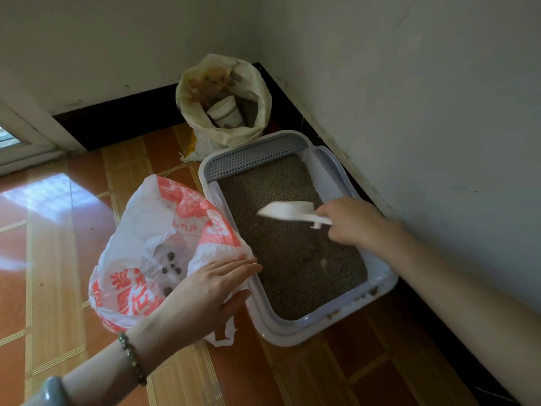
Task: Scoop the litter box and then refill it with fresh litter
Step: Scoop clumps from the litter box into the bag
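With your right hand [347, 222] gripping the scoop [289, 210] and left hand [210, 288] pinching the bag [140, 218] open, a sagging rim may spill clumps [171, 263].

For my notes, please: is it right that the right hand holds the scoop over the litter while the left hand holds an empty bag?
Not empty: the head view shows dark clumps inside the bag in the left hand. The rest is right.

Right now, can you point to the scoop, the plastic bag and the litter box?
scoop [288, 210], head view, on its white bowl.
plastic bag [137, 221], head view, on its white upper part.
litter box [292, 332], head view, on its near rim.
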Available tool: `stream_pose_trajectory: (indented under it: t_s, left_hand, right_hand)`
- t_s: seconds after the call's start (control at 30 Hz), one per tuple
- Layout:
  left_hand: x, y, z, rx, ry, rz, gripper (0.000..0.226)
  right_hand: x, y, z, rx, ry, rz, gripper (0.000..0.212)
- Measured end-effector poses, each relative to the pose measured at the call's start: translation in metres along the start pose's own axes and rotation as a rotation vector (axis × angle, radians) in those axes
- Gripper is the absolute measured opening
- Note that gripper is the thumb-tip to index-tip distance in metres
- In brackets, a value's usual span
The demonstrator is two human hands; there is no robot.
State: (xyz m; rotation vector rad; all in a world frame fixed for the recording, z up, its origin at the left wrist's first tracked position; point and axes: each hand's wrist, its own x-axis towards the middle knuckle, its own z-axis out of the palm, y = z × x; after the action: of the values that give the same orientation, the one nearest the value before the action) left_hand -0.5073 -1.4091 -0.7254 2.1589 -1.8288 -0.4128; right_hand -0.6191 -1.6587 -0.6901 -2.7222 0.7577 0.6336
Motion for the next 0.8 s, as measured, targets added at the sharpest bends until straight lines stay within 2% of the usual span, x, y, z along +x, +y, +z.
stream_pose_trajectory:
  t_s: [0.07,0.17,0.3,0.4,0.53,0.6,0.67,0.7,0.8]
  left_hand:
    - [0.000,-0.001,0.001,-0.003,0.008,0.009,0.043]
    - [0.000,-0.002,0.003,-0.013,0.012,0.007,0.043]
    - [0.000,-0.003,0.003,-0.021,0.022,0.011,0.043]
    - [-0.001,-0.003,0.003,-0.012,0.025,0.014,0.043]
    - [-0.001,-0.005,0.005,-0.023,0.027,0.009,0.044]
    - [-0.001,-0.004,0.005,-0.014,0.038,0.013,0.044]
    - [0.000,-0.003,0.004,-0.016,0.042,0.018,0.043]
    - [0.000,-0.004,0.005,-0.017,0.042,0.019,0.043]
    - [-0.001,-0.006,0.006,-0.022,0.045,0.012,0.042]
  right_hand:
    - [0.000,0.015,-0.009,0.084,-0.011,0.075,0.025]
    - [-0.004,0.028,-0.012,0.076,-0.083,0.136,0.011]
    - [-0.015,0.027,-0.009,0.115,-0.263,0.178,0.027]
    - [-0.014,0.027,-0.002,-0.013,-0.282,0.172,0.021]
    - [-0.012,0.023,0.002,-0.102,-0.340,0.176,0.030]
    - [-0.010,0.018,0.006,-0.117,-0.331,0.174,0.031]
    - [-0.007,0.011,0.018,-0.124,-0.259,0.142,0.022]
    - [-0.005,0.007,0.025,-0.103,-0.207,0.128,0.016]
    - [0.003,-0.004,0.045,0.058,-0.094,0.126,0.022]
